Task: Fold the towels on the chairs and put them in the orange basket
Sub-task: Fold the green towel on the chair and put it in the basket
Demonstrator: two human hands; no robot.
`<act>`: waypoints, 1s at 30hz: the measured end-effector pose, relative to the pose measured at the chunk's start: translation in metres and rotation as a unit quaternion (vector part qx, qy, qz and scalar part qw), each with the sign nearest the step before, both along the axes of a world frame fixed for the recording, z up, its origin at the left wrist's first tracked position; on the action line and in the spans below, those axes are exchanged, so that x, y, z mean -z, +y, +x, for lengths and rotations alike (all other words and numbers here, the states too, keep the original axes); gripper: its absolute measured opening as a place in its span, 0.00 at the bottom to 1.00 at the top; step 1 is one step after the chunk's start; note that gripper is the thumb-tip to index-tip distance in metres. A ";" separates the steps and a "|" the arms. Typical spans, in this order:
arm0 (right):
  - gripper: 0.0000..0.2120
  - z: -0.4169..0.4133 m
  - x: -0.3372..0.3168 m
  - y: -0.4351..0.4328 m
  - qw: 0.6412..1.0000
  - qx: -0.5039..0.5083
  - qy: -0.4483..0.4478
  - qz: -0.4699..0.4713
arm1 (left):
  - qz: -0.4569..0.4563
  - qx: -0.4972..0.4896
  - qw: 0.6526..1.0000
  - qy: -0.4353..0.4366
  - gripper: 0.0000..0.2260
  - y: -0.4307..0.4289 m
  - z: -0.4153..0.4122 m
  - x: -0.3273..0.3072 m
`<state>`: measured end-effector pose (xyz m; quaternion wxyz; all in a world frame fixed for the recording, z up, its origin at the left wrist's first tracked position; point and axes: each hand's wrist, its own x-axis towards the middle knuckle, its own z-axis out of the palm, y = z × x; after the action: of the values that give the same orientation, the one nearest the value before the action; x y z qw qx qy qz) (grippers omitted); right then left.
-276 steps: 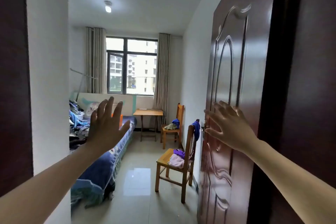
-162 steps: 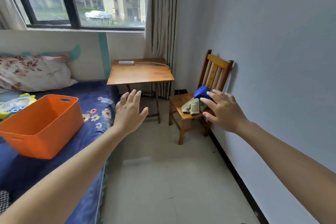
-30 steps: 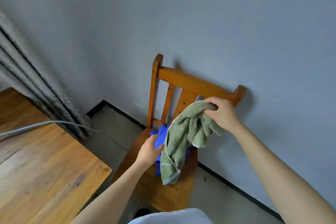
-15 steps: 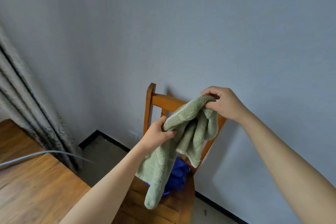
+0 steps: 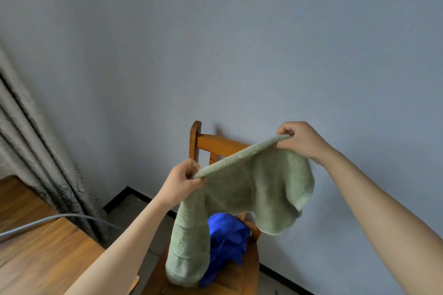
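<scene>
Pale grey-blue wall (image 5: 215, 43) across the far side, grey curtain (image 5: 36, 151) at far left, wooden table (image 5: 36, 258) with a pale cable (image 5: 48, 219) at near left. Against the wall, a wooden chair (image 5: 215, 145), partly hidden. Holds the green towel (image 5: 259, 189) up in front of the chair back, stretched along 1 edge between 2 hands. Left hand (image 5: 182, 182): fingers and thumb curled, pinching the lower left end of that edge. Right hand (image 5: 302, 141): fingers and thumb clenched round the higher right end. Looks like the opening-out step before the 1st fold, judging by the taut top edge and the untidy rest. Not yet flat: left part hanging in a long rolled tube down toward the seat, right part bunched and curled under. Thick, soft terry, pale sage, with a stitched band near the tube's lower end; likely to sag and cling to itself. Calls next for a shake or a shift of grip to find the true corners, then bringing the 2 ends together. Blue towel (image 5: 227, 237) crumpled on the seat behind, untouched. Orange basket out of view.
</scene>
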<state>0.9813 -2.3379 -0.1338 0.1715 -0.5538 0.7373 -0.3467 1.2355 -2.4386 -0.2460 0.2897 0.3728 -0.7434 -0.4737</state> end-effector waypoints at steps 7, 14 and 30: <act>0.11 0.021 0.001 -0.023 0.974 0.090 -0.137 -0.159 | 0.023 -0.021 0.986 -0.162 0.12 0.022 0.011 0.069; 0.07 0.005 0.053 -0.058 0.957 0.205 -0.169 -0.118 | 0.124 -0.081 0.958 -0.244 0.10 0.050 0.054 0.124; 0.33 0.150 0.348 0.074 0.883 -0.119 -0.283 0.354 | 0.550 -0.363 0.747 0.087 0.04 0.093 0.012 0.132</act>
<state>1.1310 -2.2642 -0.4815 0.5975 -0.4183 0.6598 -0.1811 1.2474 -2.3460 -0.3778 0.2481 0.6663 -0.1342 -0.6903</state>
